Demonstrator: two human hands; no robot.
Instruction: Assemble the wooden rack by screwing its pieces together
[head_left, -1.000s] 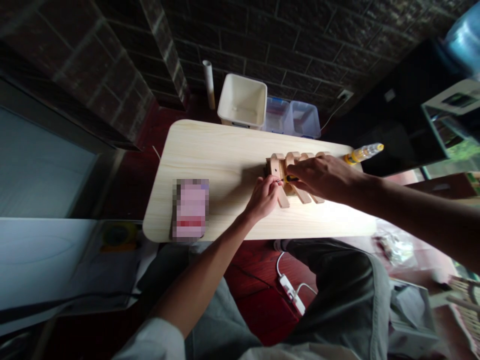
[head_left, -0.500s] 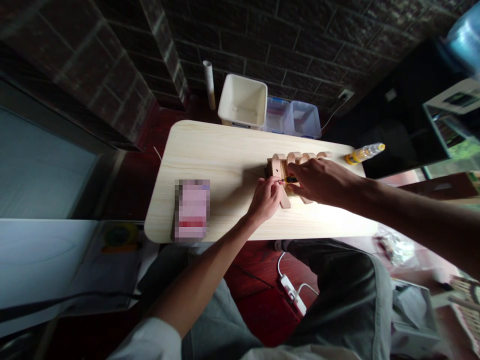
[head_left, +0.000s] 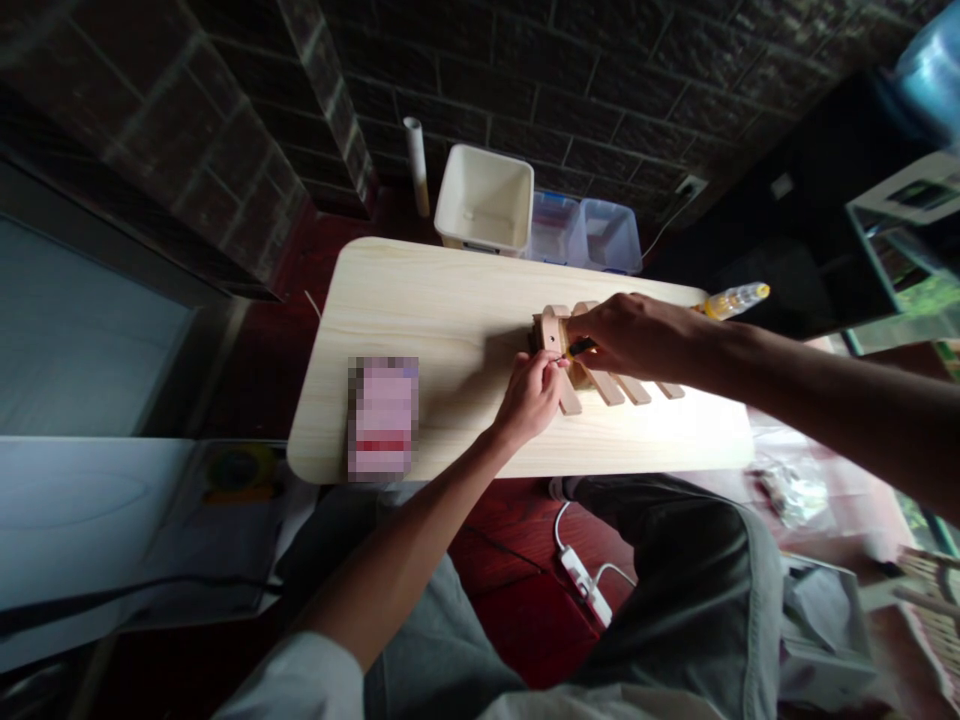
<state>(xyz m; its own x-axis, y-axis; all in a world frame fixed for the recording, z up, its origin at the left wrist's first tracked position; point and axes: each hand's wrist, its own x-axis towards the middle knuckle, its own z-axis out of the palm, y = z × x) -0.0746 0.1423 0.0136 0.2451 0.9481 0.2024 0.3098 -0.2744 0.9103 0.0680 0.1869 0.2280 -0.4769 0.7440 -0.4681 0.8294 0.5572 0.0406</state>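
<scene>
A wooden piece with several curved slats (head_left: 570, 396) lies on the pale wooden table (head_left: 420, 300). My right hand (head_left: 626, 335) grips a small screwdriver (head_left: 580, 348) with a yellow and black handle, its tip pointing left. At that tip, the fingertips of my left hand (head_left: 531, 395) are pinched together against the nearest slat. Whatever sits between them is too small to make out. A dark hole shows in the wood just above. My right hand and forearm hide part of the upper slats.
On the table's left lies a blurred pink rectangular item (head_left: 384, 420). A clear bottle-like thing with yellow ends (head_left: 739, 300) is at the right. Behind the table stand a cream bin (head_left: 484, 205) and clear plastic boxes (head_left: 607, 235). A power strip (head_left: 586, 588) is on the floor.
My right hand has shifted up and tilted, turning the screwdriver to a steeper slant. More lower slat ends show beneath it. My left hand stays in nearly the same place.
</scene>
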